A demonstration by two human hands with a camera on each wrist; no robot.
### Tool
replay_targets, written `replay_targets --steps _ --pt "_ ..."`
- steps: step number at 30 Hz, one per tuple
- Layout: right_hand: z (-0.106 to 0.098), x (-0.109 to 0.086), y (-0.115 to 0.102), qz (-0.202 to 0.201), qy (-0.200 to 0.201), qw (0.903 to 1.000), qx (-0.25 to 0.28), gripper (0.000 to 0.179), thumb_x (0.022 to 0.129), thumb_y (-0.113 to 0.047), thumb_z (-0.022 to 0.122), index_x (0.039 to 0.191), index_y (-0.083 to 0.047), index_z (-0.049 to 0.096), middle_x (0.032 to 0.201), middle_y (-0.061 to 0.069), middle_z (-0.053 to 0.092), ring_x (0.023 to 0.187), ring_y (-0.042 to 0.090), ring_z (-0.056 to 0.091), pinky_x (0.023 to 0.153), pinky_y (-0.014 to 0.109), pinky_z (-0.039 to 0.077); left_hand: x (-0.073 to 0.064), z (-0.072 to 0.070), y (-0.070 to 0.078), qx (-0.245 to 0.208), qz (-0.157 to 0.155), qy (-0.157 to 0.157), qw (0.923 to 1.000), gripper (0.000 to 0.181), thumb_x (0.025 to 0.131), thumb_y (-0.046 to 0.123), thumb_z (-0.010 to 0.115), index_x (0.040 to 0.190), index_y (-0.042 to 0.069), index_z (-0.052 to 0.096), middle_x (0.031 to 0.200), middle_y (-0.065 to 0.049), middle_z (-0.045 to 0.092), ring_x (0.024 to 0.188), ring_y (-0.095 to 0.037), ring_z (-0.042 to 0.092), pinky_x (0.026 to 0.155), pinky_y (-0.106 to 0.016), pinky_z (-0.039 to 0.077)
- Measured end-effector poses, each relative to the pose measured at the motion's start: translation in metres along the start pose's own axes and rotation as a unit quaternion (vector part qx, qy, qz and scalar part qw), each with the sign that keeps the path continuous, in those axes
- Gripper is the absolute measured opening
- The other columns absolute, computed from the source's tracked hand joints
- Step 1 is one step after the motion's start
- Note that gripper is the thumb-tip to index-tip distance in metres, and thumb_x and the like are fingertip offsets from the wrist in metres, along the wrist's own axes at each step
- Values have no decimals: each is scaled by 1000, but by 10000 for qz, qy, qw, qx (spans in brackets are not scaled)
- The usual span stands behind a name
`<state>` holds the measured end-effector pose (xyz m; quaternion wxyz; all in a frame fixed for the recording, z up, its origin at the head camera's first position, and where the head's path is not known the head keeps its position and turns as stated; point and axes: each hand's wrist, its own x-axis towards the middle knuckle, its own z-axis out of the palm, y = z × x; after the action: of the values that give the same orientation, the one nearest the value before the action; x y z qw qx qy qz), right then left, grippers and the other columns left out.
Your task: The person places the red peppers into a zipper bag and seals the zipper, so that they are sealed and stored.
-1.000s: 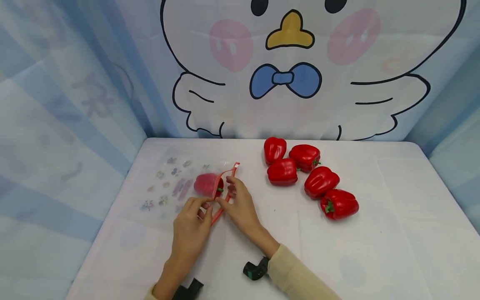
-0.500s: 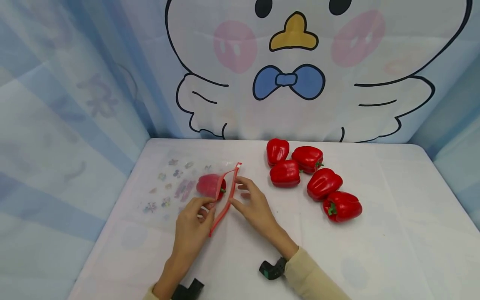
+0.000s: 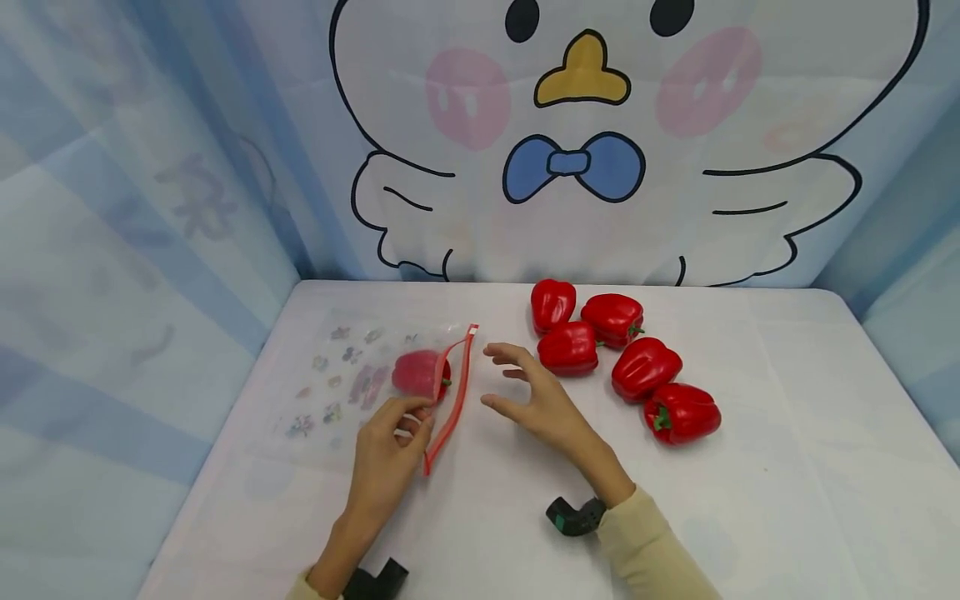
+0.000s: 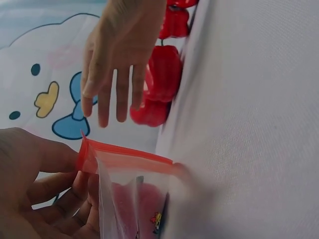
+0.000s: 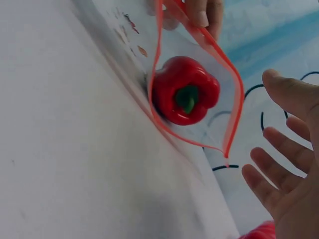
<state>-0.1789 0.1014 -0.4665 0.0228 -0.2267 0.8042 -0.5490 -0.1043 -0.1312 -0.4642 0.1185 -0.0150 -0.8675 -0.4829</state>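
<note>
A clear zip bag with a red zip edge [image 3: 453, 419] and printed flower patterns lies on the left of the table, its mouth spread apart toward the right. Inside it, just behind the mouth, rests one red bell pepper [image 3: 415, 372], its green stem facing out in the right wrist view [image 5: 185, 94]. My left hand [image 3: 390, 454] pinches the upper edge of the mouth between thumb and fingers. My right hand [image 3: 543, 404] hovers right of the bag with spread fingers and holds nothing, between the bag and the loose bell peppers [image 3: 567, 348].
Several red bell peppers, among them a nearest one [image 3: 681, 411], lie in a loose cluster at the back, right of centre. A cartoon-printed curtain [image 3: 573, 233] hangs behind the white table [image 3: 810, 467]. Black wrist-worn pieces [image 3: 576, 517] stick out beside both forearms.
My right hand has let go of the bag's zip edge and moved right, its fingers spreading. The bag mouth has widened, while my left hand keeps its pinch in nearly the same place.
</note>
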Motion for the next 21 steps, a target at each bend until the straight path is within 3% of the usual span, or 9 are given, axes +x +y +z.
replay_targets --steps 8,17,21 --pt "-29 -3 -5 -107 113 9986 -501 73 87 -17 85 151 -18 49 151 6 57 139 30 54 115 56 48 2 3 -1 -90 -31 -38 9999 25 91 1 77 113 13 75 97 -2 70 80 -13 64 65 -19 57" --pt "-62 -8 -3 -119 750 9908 -1118 76 86 -13 86 151 -11 47 151 12 55 141 32 51 113 59 48 5 2 0 6 -66 -107 9999 23 91 3 76 112 13 75 96 -2 70 80 -14 63 65 -19 55" --pt "-76 -7 -1 56 985 9864 -1316 78 86 -12 85 153 -11 44 154 12 51 143 35 48 112 62 48 7 2 0 32 -57 -143 9999 22 92 4 76 112 13 75 97 -2 70 80 -14 62 65 -19 55"
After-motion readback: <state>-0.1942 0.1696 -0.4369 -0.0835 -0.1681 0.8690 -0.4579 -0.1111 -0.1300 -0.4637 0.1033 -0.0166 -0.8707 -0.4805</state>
